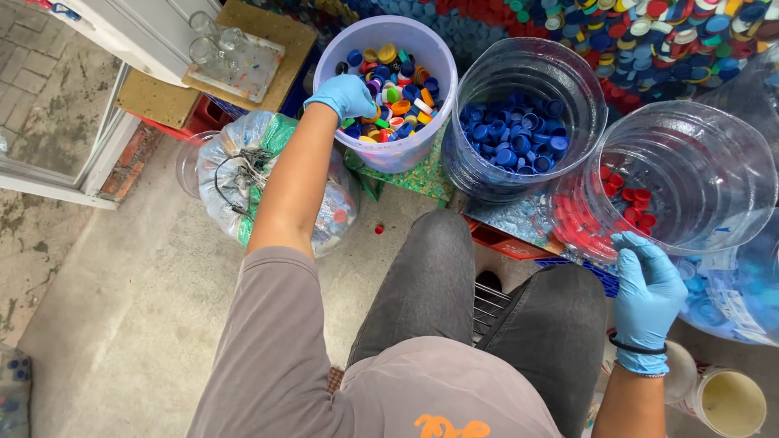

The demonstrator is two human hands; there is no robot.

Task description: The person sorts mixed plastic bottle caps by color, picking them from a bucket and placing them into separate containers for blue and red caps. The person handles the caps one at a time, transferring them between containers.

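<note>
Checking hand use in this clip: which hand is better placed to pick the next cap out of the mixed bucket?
Probably the left hand: it already reaches inside the mixed-cap bucket, fingers among the caps. The right hand is far across, beside the clear container of red caps.

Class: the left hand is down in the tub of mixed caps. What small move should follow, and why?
Probably close the left hand on one cap and lift it out: it rests among the mixed caps, while the blue tub and red tub hold single colours.
</note>
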